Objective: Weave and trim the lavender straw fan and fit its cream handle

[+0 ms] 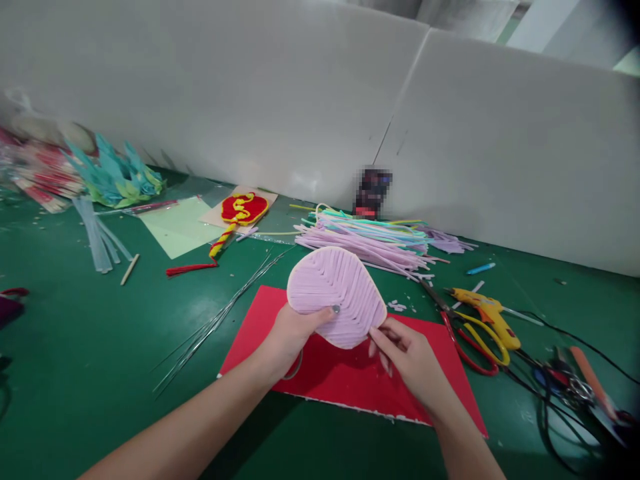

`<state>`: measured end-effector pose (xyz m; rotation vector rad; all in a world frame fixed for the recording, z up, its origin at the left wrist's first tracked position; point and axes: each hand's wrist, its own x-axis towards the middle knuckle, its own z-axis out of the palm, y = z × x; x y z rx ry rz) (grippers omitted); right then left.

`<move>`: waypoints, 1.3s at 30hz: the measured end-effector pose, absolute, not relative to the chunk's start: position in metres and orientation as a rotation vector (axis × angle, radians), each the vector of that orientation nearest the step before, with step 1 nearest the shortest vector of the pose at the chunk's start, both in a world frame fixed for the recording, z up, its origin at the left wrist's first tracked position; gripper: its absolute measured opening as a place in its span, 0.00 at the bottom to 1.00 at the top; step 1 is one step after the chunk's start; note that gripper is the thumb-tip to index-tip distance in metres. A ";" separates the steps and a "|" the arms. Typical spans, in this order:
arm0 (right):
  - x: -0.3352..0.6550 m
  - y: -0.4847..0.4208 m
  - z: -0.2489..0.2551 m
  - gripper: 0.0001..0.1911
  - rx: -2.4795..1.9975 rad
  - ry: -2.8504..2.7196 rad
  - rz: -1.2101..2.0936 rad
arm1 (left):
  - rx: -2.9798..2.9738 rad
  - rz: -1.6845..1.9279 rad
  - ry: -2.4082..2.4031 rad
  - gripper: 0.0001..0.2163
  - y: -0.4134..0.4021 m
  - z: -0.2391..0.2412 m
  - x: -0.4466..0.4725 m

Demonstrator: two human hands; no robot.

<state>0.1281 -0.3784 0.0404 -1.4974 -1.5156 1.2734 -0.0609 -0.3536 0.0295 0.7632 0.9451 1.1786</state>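
Both hands have hold of the piece: the left hand [295,327] is closed on its lower-left side, thumb on the front and fingers tucked behind, and the right hand [407,350] looks pinched, thumb and forefinger, at the lower-right rim. It's a rounded, leaf-shaped lavender panel [345,287] with pale cream edging, held up over a flat red board [350,380]. Progress-wise, I'd call the front pretty much done: strips cover it in a chevron and edging shows along most of the outline. Can't see the back or what's under the fingers, so no clue what's left there. Room's tight behind, with a bundle of lavender and mint fuzzy stems [360,247] close by, and red-and-yellow-handled metal scissors [451,329] sit by the board's far right corner. Left's looser: thin silvery wires [220,321], then green tabletop [90,347].
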 end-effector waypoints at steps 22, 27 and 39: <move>0.127 -0.385 0.044 0.15 -1.499 -1.636 1.187 | 0.816 1.249 1.057 0.24 -0.360 0.022 -0.057; 0.125 -0.385 0.041 0.15 -1.514 -1.640 1.150 | 0.795 1.269 1.060 0.24 -0.360 0.019 -0.053; 0.121 -0.387 0.043 0.15 -1.545 -1.700 1.005 | 0.692 1.298 0.988 0.20 -0.358 0.025 -0.052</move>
